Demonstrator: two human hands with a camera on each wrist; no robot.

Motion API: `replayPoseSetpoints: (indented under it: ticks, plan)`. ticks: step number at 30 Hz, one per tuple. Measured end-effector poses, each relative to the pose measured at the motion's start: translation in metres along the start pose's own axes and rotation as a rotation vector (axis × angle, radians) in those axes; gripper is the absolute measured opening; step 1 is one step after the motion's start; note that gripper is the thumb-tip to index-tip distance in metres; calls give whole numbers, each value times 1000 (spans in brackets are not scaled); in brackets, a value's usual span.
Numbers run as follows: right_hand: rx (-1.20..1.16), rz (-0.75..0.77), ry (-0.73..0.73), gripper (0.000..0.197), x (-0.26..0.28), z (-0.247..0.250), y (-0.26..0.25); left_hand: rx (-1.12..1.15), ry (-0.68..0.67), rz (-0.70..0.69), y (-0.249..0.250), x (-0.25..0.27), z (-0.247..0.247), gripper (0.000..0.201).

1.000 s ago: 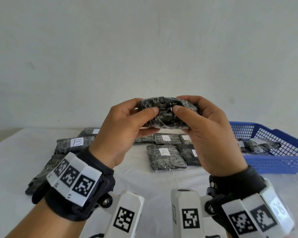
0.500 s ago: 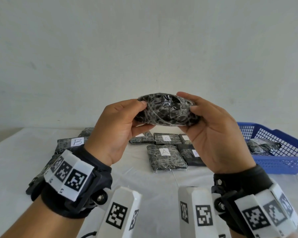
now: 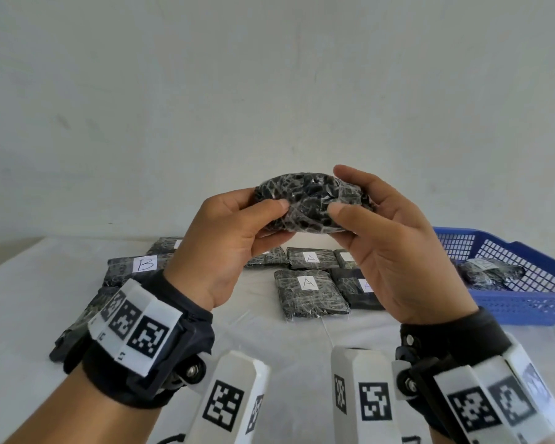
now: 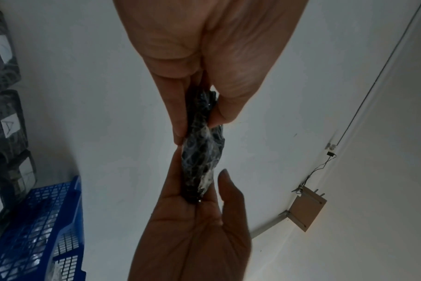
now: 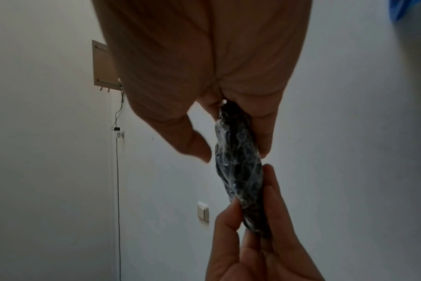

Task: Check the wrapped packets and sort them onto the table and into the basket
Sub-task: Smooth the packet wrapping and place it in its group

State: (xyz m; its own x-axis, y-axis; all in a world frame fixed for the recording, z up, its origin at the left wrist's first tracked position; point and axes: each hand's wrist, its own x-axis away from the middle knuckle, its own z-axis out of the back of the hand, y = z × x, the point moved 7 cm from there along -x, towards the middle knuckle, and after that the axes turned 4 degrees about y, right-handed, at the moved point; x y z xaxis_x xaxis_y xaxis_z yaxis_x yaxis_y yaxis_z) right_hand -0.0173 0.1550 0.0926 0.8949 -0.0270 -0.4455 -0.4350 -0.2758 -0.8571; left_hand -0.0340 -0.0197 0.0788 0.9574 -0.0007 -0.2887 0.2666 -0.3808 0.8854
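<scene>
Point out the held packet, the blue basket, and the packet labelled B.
held packet (image 3: 311, 205), head view, middle of its wrapped face between both hands
blue basket (image 3: 526, 310), head view, near side wall
packet labelled B (image 3: 146, 263), head view, its white label

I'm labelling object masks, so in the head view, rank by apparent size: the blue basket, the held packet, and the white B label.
1. blue basket, though the frame edge cuts it off.
2. held packet, gripped by the left hand and right hand; it is nearer the camera, which enlarges it.
3. B label.
</scene>
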Motion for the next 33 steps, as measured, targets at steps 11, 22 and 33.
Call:
replayPoseSetpoints:
  ticks: [11, 22, 33]
  plan:
    - [191, 51, 118, 24, -2, 7, 3, -32, -15, 25, -7, 2, -5, 20]
    - [-123, -46, -63, 45, 0, -2, 3, 32, -18, 100, -6, 3, -3, 40]
    - [-32, -34, 35, 20, -2, 7, 0, 71, -41, 3, 1, -4, 3, 38]
